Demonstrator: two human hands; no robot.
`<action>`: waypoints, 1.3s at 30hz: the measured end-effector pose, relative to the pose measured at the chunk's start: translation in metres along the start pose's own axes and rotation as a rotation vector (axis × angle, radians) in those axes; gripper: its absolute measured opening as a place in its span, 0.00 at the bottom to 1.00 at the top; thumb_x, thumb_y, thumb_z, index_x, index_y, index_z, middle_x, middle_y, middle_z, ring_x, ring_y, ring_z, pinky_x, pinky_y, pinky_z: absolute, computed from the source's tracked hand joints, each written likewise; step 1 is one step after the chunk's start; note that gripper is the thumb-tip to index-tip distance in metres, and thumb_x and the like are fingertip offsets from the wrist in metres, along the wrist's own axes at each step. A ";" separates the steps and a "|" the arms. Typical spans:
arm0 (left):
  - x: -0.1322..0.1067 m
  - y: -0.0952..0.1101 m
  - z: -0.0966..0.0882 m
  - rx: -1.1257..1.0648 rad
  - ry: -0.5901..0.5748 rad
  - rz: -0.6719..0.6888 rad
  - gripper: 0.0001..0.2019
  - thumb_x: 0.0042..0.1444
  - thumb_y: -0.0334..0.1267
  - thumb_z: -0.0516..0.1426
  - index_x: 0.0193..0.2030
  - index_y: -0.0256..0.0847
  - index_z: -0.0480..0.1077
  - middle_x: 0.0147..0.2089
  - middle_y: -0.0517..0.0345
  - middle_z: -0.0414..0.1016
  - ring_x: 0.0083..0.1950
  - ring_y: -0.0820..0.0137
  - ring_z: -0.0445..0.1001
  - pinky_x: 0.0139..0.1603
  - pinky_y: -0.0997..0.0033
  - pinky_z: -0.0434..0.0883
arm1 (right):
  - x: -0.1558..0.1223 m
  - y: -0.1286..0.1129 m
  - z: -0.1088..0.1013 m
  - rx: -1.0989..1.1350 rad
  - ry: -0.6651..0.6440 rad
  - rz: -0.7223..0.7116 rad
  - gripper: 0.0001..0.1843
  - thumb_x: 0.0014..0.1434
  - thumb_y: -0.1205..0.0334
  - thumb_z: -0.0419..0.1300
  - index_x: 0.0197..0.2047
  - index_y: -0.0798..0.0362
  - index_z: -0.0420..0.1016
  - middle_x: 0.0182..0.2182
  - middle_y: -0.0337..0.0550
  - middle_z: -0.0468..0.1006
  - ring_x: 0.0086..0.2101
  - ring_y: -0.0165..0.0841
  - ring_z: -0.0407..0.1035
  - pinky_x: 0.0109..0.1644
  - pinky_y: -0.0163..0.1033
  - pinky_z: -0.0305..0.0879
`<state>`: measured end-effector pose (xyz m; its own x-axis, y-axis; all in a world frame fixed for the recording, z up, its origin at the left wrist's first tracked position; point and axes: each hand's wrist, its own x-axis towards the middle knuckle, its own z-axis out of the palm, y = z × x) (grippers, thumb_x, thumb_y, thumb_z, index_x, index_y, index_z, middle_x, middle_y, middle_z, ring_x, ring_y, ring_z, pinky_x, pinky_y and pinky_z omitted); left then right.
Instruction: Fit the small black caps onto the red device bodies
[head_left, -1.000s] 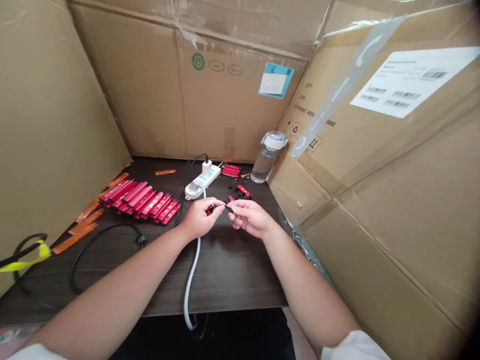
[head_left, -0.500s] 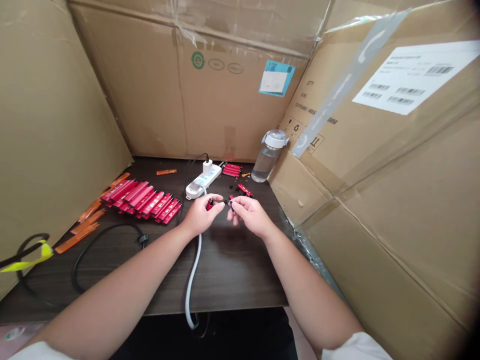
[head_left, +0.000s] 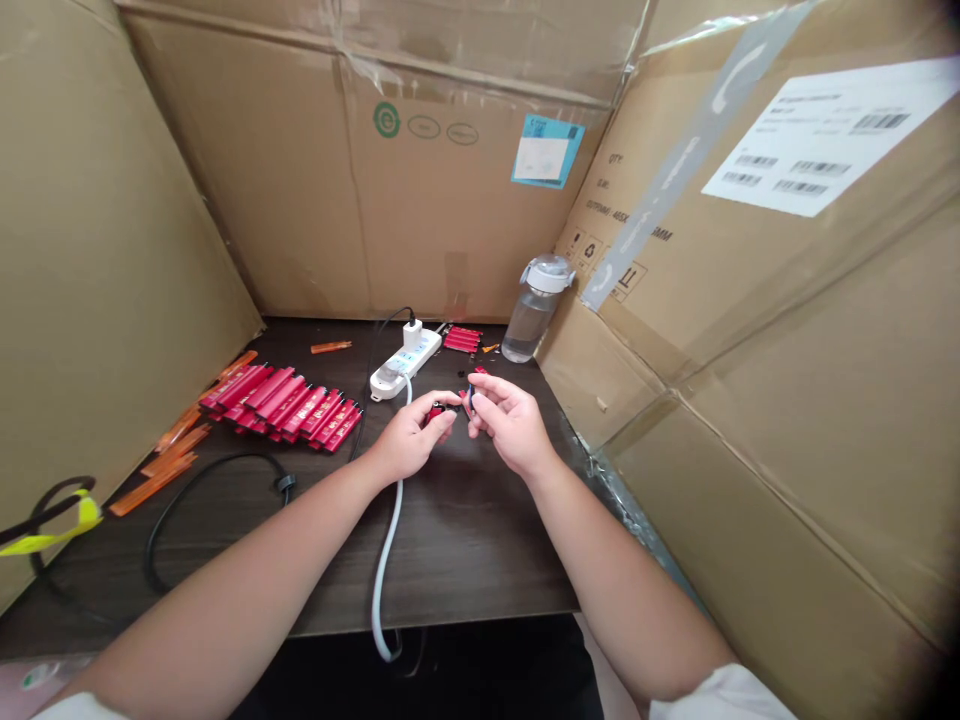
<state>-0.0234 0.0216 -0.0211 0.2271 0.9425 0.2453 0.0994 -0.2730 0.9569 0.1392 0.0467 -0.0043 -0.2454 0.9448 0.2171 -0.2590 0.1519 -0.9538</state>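
Although mostly hidden by the fingers, a small red casing point(head_left: 436, 414) is pinched between the thumb and fingertips of the left hand point(head_left: 411, 440), the grip closed firmly around it. A narrow red piece point(head_left: 469, 401) is held nearly upright between the thumb and forefinger of the right hand point(head_left: 510, 422), while the remaining fingers are loosely curled. Both pieces are kept close together, just in front of the white power strip point(head_left: 397, 365), above the dark wooden desk point(head_left: 465, 545); whether they touch cannot be told.

A white charger point(head_left: 412, 335) is plugged into the power strip, and the strip's white cable point(head_left: 384, 570) is led forward from it, over the desk edge. To the left of the power strip, a block of overlapping red oblong cases point(head_left: 281, 400) is laid out, with orange strips point(head_left: 154, 485) and a looped black cable point(head_left: 214, 478) beyond it. A small stack of red cases point(head_left: 462, 340) is placed just behind the power strip. To its right, a clear water bottle point(head_left: 534, 312) with a white cap is stood upright beside cardboard panels point(head_left: 600, 300).
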 end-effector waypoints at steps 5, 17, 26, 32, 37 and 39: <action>-0.002 0.001 0.000 -0.048 -0.072 -0.050 0.18 0.59 0.46 0.52 0.53 0.40 0.60 0.29 0.62 0.67 0.25 0.78 0.63 0.26 0.76 0.62 | -0.006 -0.008 0.006 -0.034 0.001 -0.088 0.17 0.49 0.57 0.66 0.41 0.53 0.75 0.32 0.41 0.77 0.26 0.28 0.71 0.30 0.38 0.71; -0.002 0.004 0.001 0.006 -0.181 -0.074 0.15 0.59 0.49 0.51 0.35 0.37 0.63 0.31 0.60 0.66 0.27 0.77 0.63 0.28 0.75 0.64 | -0.009 -0.005 0.010 -0.213 0.011 -0.107 0.13 0.49 0.56 0.66 0.37 0.53 0.74 0.31 0.43 0.78 0.27 0.30 0.71 0.29 0.37 0.70; -0.002 0.005 -0.001 0.039 -0.182 -0.077 0.17 0.57 0.51 0.52 0.33 0.36 0.66 0.27 0.61 0.65 0.26 0.76 0.64 0.28 0.74 0.64 | -0.008 -0.004 0.008 -0.242 0.013 -0.106 0.12 0.49 0.56 0.66 0.36 0.53 0.75 0.28 0.41 0.77 0.27 0.31 0.71 0.30 0.38 0.70; -0.002 0.007 -0.002 0.018 -0.193 -0.094 0.17 0.58 0.50 0.52 0.33 0.36 0.66 0.25 0.62 0.64 0.25 0.76 0.63 0.27 0.75 0.63 | -0.008 -0.005 0.008 -0.250 0.035 -0.106 0.12 0.49 0.57 0.66 0.36 0.53 0.75 0.29 0.41 0.77 0.27 0.31 0.71 0.32 0.39 0.70; -0.002 0.006 -0.002 -0.015 -0.200 -0.088 0.16 0.59 0.49 0.50 0.33 0.36 0.65 0.26 0.62 0.63 0.26 0.77 0.62 0.27 0.75 0.62 | -0.009 -0.007 0.010 -0.259 0.039 -0.131 0.12 0.47 0.57 0.67 0.35 0.53 0.75 0.29 0.42 0.77 0.29 0.32 0.71 0.34 0.40 0.71; -0.002 0.005 -0.002 -0.044 -0.199 -0.085 0.15 0.59 0.48 0.50 0.34 0.37 0.64 0.29 0.61 0.64 0.26 0.77 0.63 0.27 0.75 0.63 | -0.010 -0.007 0.011 -0.270 0.027 -0.132 0.12 0.47 0.56 0.67 0.33 0.52 0.74 0.27 0.41 0.76 0.28 0.33 0.71 0.34 0.41 0.71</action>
<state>-0.0252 0.0187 -0.0160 0.4070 0.9039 0.1318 0.0846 -0.1810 0.9798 0.1337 0.0335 0.0029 -0.1999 0.9188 0.3403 -0.0283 0.3418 -0.9394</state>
